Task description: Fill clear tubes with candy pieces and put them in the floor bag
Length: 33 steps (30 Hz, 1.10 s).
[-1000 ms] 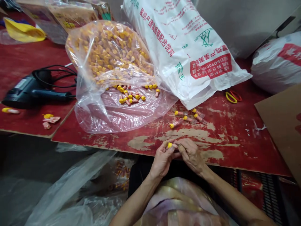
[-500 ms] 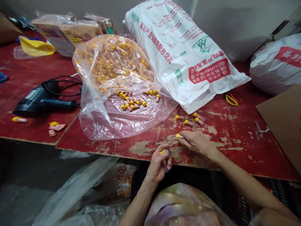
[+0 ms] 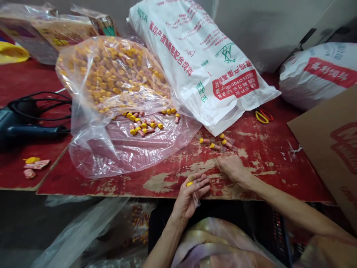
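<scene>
My left hand is half curled at the table's front edge, thumb pressed on a small yellow-capped tube. Clear plastic film shows below the cap, and the fingers hide most of the tube. My right hand rests low over the worn table top, its fingers folded inward; whatever they hold is hidden. Just beyond it lie several yellow-capped tubes with pinkish bodies in clear sleeves. More such tubes fill a large clear plastic bag, and a loose cluster lies on its open mouth.
A white printed sack leans behind the tubes. Scissors with yellow and red handles lie at its right, near a cardboard box. At left are a heat gun with its cord and wrapper scraps. Another white sack stands far right.
The view has turned right and shifted closer. My left fingers have spread a little. The yellow cap that showed at my right fingertips is out of sight.
</scene>
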Available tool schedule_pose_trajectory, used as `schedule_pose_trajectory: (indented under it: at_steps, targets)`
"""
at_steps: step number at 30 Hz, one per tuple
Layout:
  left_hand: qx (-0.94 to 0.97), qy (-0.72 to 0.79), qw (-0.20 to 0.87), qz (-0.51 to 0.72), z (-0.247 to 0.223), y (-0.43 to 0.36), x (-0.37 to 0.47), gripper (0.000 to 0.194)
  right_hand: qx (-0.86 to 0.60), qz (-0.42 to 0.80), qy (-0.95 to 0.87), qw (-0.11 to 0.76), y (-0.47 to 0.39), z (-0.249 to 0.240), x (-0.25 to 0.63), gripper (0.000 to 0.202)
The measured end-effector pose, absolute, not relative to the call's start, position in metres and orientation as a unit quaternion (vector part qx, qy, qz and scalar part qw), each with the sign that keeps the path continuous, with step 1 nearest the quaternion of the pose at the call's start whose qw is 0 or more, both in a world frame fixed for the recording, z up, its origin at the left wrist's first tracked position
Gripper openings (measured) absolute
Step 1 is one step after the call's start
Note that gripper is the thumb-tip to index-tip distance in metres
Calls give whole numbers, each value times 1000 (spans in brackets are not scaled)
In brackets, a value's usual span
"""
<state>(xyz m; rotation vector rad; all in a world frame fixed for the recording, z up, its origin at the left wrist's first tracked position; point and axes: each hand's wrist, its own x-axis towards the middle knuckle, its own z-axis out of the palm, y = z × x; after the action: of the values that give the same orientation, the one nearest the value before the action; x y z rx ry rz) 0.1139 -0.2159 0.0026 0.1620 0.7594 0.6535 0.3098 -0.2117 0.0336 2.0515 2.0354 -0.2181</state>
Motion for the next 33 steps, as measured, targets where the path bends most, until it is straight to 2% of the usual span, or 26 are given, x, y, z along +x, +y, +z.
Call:
schedule_pose_trajectory:
  at_steps: [3, 7, 9, 12, 15, 17, 20, 23, 27, 33]
  targets:
    - [38, 325, 886, 327, 2, -219, 116, 35, 708, -75, 701, 50, -232, 31, 293, 36]
    - [3, 305, 883, 357, 3, -220, 114, 36, 625, -98, 751, -188, -252, 21, 262, 29]
    - [1, 323, 875, 361, 4, -220, 112, 35, 633, -28, 738, -232, -244, 16, 266, 29]
    - [5, 327, 874, 359, 4, -221, 109, 41, 720, 98, 675, -130, -216, 9, 294, 29]
    - [12, 313, 877, 365, 4, -224, 108, 49, 754, 132, 644, -17, -193, 5, 319, 25]
    - [18, 312, 876, 367, 4, -226, 107, 49, 744, 111, 659, -3, -191, 7, 323, 24]
    - [26, 314, 877, 362, 4, -226, 107, 40, 725, -9, 689, -10, -200, 21, 321, 27]
    - [39, 322, 878, 353, 5, -224, 108, 30, 718, -93, 688, 58, -208, 42, 318, 29]
    - [57, 336, 881, 330, 6, -223, 109, 25, 697, -102, 688, 177, -206, 52, 309, 30]
    - [21, 336, 880, 336, 2, -219, 114, 23, 692, -109, 683, 207, -198, 41, 297, 26]
